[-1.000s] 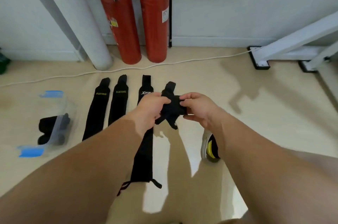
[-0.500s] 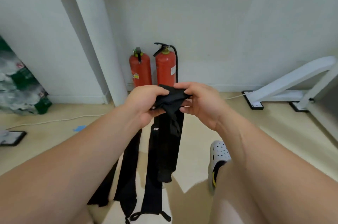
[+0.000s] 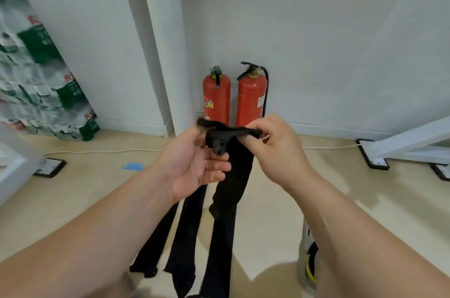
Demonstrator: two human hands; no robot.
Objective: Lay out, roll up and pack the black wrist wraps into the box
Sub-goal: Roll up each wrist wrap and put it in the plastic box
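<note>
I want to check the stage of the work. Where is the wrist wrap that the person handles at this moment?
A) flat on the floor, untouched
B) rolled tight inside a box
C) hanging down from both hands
C: the left hand and the right hand hold the top end of the wrist wrap, and the rest of it hangs down loose.

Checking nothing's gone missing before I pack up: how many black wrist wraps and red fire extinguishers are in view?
Black wrist wraps: 4, the held wrap between left hand and right hand, plus left floor wrap, middle floor wrap, right floor wrap.
Red fire extinguishers: 2, left extinguisher, right extinguisher.
Total: 6.
</note>
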